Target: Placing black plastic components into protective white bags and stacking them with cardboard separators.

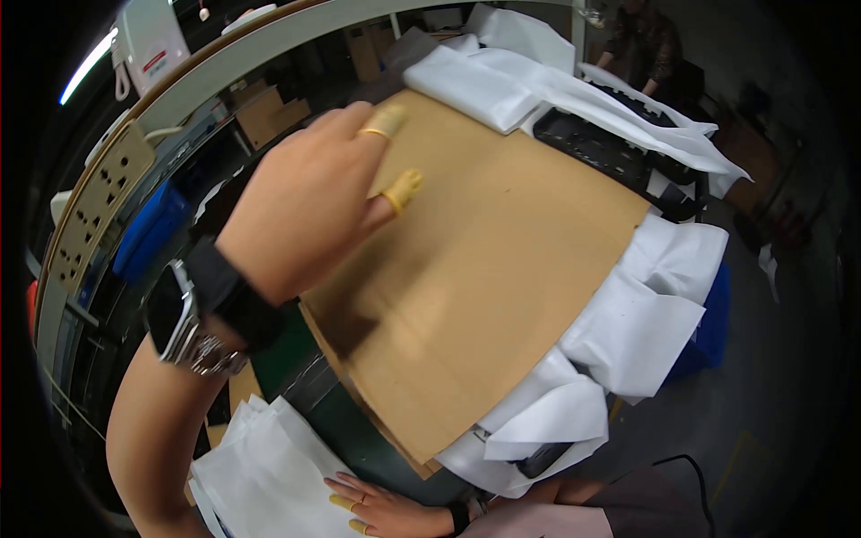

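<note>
A large sheet of brown cardboard (502,242) lies tilted across the middle. Over its upper left part is my left hand (309,193), thumb and forefinger apart in yellow finger cots, with nothing visible between them; whether it touches the board I cannot tell. The other fingers are partly hidden. At the bottom, my right hand (395,511) rests flat with spread fingers, some in yellow cots, on a stack of thin white sheets (269,471). White wrapping sheets (628,332) stick out along the cardboard's right side and far end.
Black plastic parts (601,148) show among the white wraps at the far right. A socket strip (94,211) is fixed along the left frame, near a blue bin (148,229). Another blue bin (713,323) stands at the right. Another person (646,45) is at the back right.
</note>
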Available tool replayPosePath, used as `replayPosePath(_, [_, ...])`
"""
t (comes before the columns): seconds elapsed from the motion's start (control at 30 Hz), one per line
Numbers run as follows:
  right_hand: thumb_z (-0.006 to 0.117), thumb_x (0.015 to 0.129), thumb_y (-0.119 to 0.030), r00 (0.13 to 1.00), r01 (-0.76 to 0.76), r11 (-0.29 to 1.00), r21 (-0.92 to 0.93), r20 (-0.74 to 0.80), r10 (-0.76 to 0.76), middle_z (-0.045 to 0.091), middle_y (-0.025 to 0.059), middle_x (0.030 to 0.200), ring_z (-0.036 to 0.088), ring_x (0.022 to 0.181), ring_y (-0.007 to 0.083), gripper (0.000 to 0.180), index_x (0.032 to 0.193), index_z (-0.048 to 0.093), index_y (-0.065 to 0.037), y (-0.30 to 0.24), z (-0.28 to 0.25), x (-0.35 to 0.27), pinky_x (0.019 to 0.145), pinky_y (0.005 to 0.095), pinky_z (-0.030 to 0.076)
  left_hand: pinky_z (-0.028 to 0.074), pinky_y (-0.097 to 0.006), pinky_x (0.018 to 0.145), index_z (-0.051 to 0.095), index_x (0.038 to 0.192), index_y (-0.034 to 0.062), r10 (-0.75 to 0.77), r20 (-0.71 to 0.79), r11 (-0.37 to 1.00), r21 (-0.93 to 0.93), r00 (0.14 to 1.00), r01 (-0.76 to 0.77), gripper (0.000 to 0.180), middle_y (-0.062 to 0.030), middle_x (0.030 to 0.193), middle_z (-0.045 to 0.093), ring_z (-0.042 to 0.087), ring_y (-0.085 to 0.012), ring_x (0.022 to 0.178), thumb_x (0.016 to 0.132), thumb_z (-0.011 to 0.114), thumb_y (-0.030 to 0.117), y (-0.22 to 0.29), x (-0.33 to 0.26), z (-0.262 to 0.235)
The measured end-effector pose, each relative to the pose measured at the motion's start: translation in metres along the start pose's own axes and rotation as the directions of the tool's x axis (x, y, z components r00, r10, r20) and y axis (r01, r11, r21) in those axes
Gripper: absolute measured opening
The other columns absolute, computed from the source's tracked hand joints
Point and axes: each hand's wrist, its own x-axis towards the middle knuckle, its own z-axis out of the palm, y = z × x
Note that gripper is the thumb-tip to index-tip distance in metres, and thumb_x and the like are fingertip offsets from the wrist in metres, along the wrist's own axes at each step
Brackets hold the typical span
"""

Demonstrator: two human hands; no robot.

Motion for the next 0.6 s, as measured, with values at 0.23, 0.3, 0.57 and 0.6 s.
replayPosePath(0.23, [0.057,0.08,-0.017,0.999,0.045,0.999,0.019,0.001,-0.045,0.04,0.0206,0.134,0.031,0.131,0.0342,0.055,0.127,0.041,0.006,0.0,0.008,-0.001,0.11,0.0439,0.024,0.043,-0.04,0.092,0.054,0.113,-0.0054,0.018,0.161,0.985,-0.171,0.987,0.01,0.037,-0.0206,0.108,0.056,0.051,-0.0348,0.106,0.081,0.055,0.015,0.023,0.138,0.11])
replayPosePath(0.3, [0.058,0.08,-0.018,0.989,0.141,0.987,0.072,0.023,-0.143,0.04,0.0203,0.133,0.032,0.13,0.0334,0.055,0.127,0.041,0.004,0.008,0.015,0.002,0.11,0.0431,0.024,0.043,-0.04,0.092,0.056,0.108,-0.0051,0.049,0.125,0.981,-0.192,0.991,-0.024,0.035,-0.0207,0.107,0.057,0.052,-0.0353,0.105,0.08,0.055,0.014,0.021,0.156,0.127])
replayPosePath(0.57, [0.056,0.079,-0.007,0.999,0.035,0.991,0.133,0.021,-0.039,0.039,0.0205,0.134,0.03,0.131,0.035,0.049,0.124,0.043,0.009,0.004,0.019,0.0,0.11,0.0423,0.026,0.046,-0.043,0.08,0.06,0.084,-0.0009,-0.009,0.208,0.984,-0.171,0.978,0.045,0.03,-0.0156,0.092,0.061,0.057,-0.0348,0.09,0.078,0.065,0.028,0.01,0.107,0.092])
replayPosePath(0.6, [0.055,0.081,-0.008,0.998,0.049,0.992,0.112,0.028,-0.053,0.038,0.0187,0.136,0.03,0.132,0.0346,0.048,0.125,0.043,0.007,0.005,0.019,-0.002,0.109,0.0425,0.027,0.046,-0.043,0.08,0.06,0.083,-0.001,0.013,0.209,0.981,-0.192,0.978,0.028,0.028,-0.0155,0.091,0.061,0.056,-0.0343,0.091,0.078,0.064,0.026,0.014,0.091,0.087])
